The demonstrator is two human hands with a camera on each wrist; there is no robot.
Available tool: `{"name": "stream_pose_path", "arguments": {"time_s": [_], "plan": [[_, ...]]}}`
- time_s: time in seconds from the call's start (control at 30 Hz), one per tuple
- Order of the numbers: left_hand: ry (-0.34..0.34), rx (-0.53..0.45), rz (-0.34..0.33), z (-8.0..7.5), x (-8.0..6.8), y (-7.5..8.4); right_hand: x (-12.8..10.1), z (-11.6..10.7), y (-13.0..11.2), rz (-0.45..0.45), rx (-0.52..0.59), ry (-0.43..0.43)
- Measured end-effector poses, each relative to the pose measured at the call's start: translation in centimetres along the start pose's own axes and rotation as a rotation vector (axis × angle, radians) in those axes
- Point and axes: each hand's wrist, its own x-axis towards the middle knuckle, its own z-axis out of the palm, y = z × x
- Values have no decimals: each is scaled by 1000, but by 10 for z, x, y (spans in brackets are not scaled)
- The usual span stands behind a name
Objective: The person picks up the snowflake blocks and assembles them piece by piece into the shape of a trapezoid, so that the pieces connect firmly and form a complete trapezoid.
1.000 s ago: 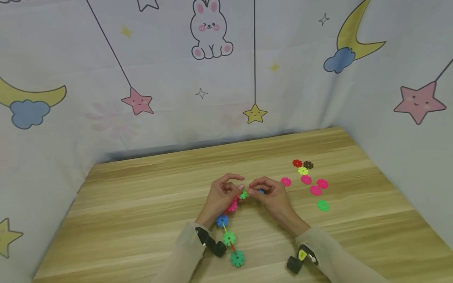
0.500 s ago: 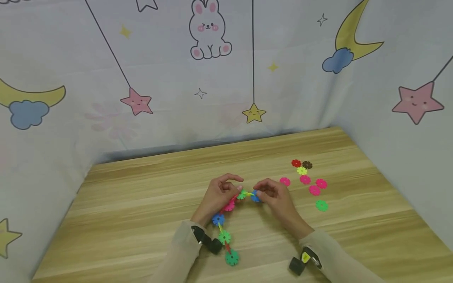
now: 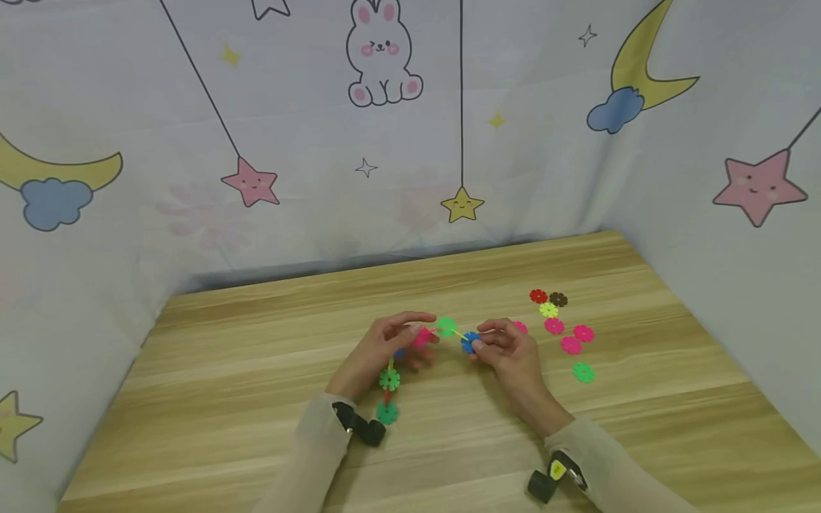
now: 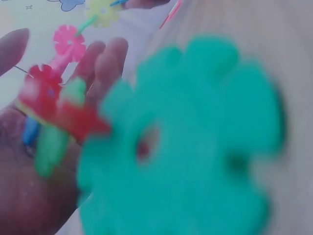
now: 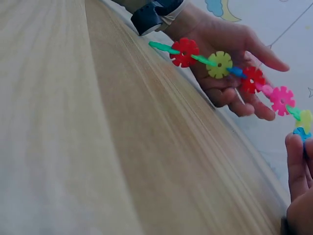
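1. While the left hand pinches the chain of snowflake discs near its pink disc, the chain seemingly hangs clear above the tabletop.
2. The right hand pinches the chain's blue end disc.

Wooden bench, cartoon curtain with bunny, stars and moons behind it, plus 8 loose snowflake discs lying off right.

Light wooden table, loose snowflake discs lying far right
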Motion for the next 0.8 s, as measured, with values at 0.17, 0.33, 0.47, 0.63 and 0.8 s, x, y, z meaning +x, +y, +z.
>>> {"name": "stream_pose_path", "arguments": {"time_s": [0.17, 0.33, 0.47, 0.63, 0.8], "plan": [[-21, 95, -13, -9, -4, 7, -2, 0, -1, -30, -34, -94], [-28, 132, -49, -10, -5, 15, -3, -2, 0, -78, -15, -204], [-5, 127, -70, -9, -5, 19, -3, -3, 2, -109, -1, -243], [26, 120, -77, -9, -6, 21, -1, -10, 1, -223, -188, -145], [53, 86, -70, -10, -10, 25, 16, -38, -1, -360, -693, 174]]}}
